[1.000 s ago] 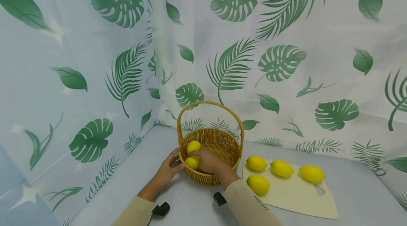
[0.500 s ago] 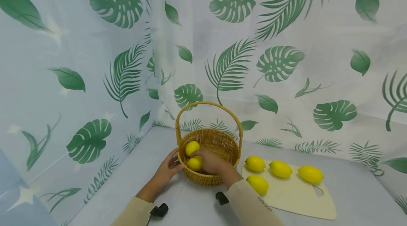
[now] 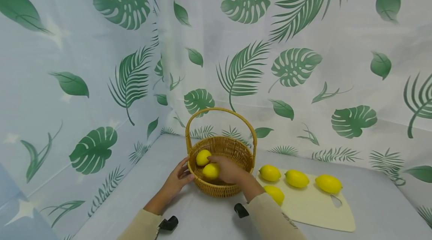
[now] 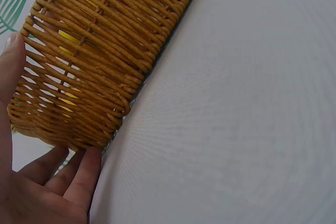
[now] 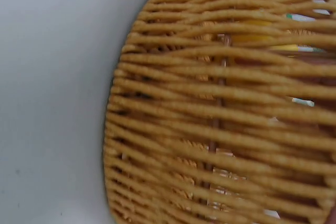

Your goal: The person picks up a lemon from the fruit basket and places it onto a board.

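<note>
A woven wicker basket [image 3: 219,191] with a tall arched handle stands on the table. My left hand [image 3: 177,178] grips its left side; in the left wrist view the thumb [image 4: 13,66] lies near the rim and the fingers [image 4: 81,182] press low on the wall. Inside the basket, my right hand [image 3: 231,168] holds a yellow lemon [image 3: 210,171] at its left side, the grip partly hidden. A fingertip reaches a second lemon [image 3: 203,157] lying behind it against the left wall. In the right wrist view the wicker wall [image 5: 220,108] hides the hand almost entirely.
To the right lies a cream cutting board [image 3: 317,213] with a handle hole. On it rest several lemons: one at the back left [image 3: 270,173], others along the back, and one partly covered by my right sleeve [image 3: 270,213]. A leaf-patterned curtain [image 3: 303,26] hangs behind the table.
The front lemon has shifted right along with my right hand, opening a small gap from the left wall. The right forearm has also moved right. My left hand stays at the basket.
</note>
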Motion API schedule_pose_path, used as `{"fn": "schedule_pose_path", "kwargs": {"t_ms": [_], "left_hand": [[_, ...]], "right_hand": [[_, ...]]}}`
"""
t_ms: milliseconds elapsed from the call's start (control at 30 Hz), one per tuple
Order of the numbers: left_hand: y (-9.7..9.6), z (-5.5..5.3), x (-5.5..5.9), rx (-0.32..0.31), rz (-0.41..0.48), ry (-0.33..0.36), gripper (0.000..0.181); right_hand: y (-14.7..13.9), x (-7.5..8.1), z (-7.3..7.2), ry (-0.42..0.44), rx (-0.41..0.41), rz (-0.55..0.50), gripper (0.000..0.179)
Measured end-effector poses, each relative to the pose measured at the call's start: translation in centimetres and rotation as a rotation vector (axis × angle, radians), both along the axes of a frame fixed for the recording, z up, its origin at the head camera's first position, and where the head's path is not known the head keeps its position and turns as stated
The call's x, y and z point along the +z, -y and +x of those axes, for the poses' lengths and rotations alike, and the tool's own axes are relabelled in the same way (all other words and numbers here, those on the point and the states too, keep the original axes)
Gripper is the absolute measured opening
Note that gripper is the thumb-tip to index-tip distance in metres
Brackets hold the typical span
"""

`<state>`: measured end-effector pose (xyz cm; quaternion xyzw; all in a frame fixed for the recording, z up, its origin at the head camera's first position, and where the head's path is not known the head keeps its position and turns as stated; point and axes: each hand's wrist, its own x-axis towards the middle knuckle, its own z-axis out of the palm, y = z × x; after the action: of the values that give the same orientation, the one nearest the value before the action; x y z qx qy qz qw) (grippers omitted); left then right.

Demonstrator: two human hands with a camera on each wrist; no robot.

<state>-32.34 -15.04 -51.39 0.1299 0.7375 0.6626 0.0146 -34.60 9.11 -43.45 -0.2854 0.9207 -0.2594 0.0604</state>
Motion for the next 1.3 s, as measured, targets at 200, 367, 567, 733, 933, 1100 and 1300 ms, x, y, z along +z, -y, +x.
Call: {"fn": "schedule_pose_path", "kwargs": {"t_ms": [200, 367, 567, 733, 933, 1100, 1300], "left_hand": [[0.0, 0.6, 0.8, -0.005, 0.004, -0.002, 0.077], [-0.1, 1.7, 2.4, -0.028, -0.009, -0.006, 0.076], [-0.1, 2.1, 2.7, -0.028, -0.012, -0.002, 0.075], [-0.1, 2.1, 2.8, -0.021, -0.015, -0.002, 0.075], [-0.3, 2.1, 2.9, -0.020, -0.010, 0.002, 0.075], [-0.3, 2.0, 2.8, -0.031, -0.017, 0.012, 0.075], [-0.2, 1.9, 2.6, -0.024, 0.000, 0.006, 0.075]], "right_hand": [[-1.0, 0.2, 0.2, -0.017, -0.024, -0.012, 0.066], [-1.5, 0.5, 0.7, -0.011, -0.028, -0.058, 0.070], [-2.2, 0.9, 1.4, -0.021, -0.043, -0.068, 0.069], [-2.9, 1.4, 1.9, -0.022, -0.054, -0.083, 0.066], [-3.9, 1.5, 2.3, -0.053, -0.073, -0.080, 0.064], [-4.8, 1.9, 2.9, -0.086, -0.076, -0.080, 0.063], [-5.4, 3.3, 4.1, -0.059, -0.081, -0.101, 0.065]]}}
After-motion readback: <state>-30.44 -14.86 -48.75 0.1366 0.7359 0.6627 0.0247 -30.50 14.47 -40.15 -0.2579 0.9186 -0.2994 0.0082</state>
